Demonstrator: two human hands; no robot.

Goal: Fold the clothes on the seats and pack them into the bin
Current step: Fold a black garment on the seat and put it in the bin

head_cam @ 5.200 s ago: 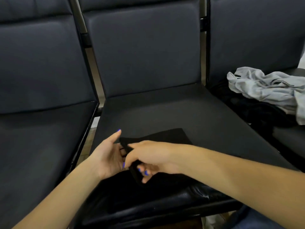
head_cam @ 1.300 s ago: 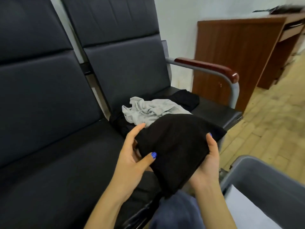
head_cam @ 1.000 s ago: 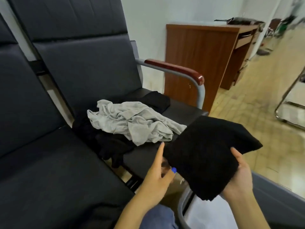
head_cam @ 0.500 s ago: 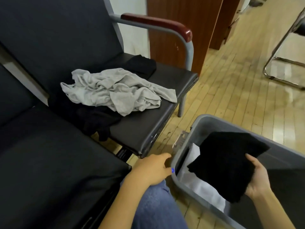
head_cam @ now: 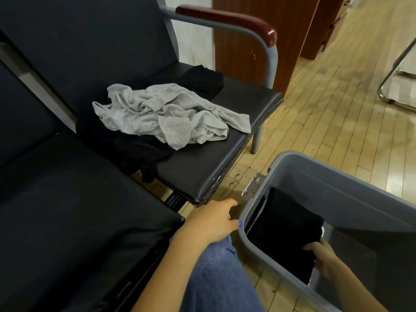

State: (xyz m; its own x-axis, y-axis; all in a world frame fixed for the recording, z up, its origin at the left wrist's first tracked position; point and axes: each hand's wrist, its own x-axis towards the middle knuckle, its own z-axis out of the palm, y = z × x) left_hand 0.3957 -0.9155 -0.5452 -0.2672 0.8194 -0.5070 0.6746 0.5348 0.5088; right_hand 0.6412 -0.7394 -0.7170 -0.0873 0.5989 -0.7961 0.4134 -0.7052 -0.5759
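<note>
A grey plastic bin [head_cam: 337,176] stands on the floor at the lower right. Inside it lies a folded black garment [head_cam: 283,230], low against the near-left wall. My right hand [head_cam: 324,260] reaches into the bin and grips the garment's right edge. My left hand [head_cam: 213,221] hovers with loosely curled fingers beside the bin's near-left rim, above my knee, holding nothing. On the end seat [head_cam: 202,172] a crumpled grey garment [head_cam: 171,115] lies on top of dark clothes [head_cam: 135,147].
The end seat has a metal armrest [head_cam: 225,19] with a red-brown top. A wooden desk [head_cam: 265,41] stands behind it. A chrome chair leg [head_cam: 391,86] is at the right on the wooden floor. The near seat [head_cam: 67,210] is bare.
My right hand has lowered the black garment from above the bin down inside it. My left hand has let go and stays near the bin's rim.
</note>
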